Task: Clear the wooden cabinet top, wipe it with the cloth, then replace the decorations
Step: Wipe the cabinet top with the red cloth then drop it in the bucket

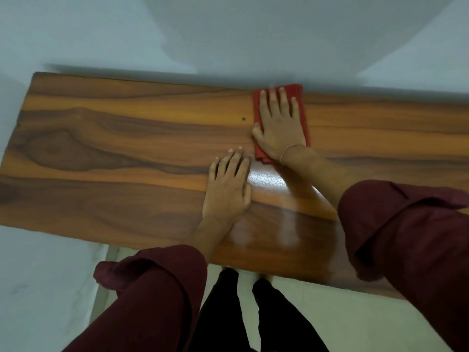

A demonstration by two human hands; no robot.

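Pressing cloth [303, 115] at worktop's [114, 148] back edge, right hand [279, 130] flat, fingers spread for wiping contact. Left hand [227, 189] flat mid-worktop, fingers together, likely bracing.

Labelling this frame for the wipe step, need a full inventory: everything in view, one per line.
cabinet top: one, brown wood grain, glossy, spans the middle of the view against the wall
cloth: one, red, folded, flat on the far edge of the top, right of centre
dark spot: one, small, on the wood just left of the cloth
wall: pale, behind the top
floor: pale, below the near edge
right hand: flat, fingers straight, pressing on the cloth
left hand: flat on bare wood, nearer than the cloth
bracelet: one, thin, right wrist
sleeves: two, maroon, rolled up
trousers: black, bottom centre
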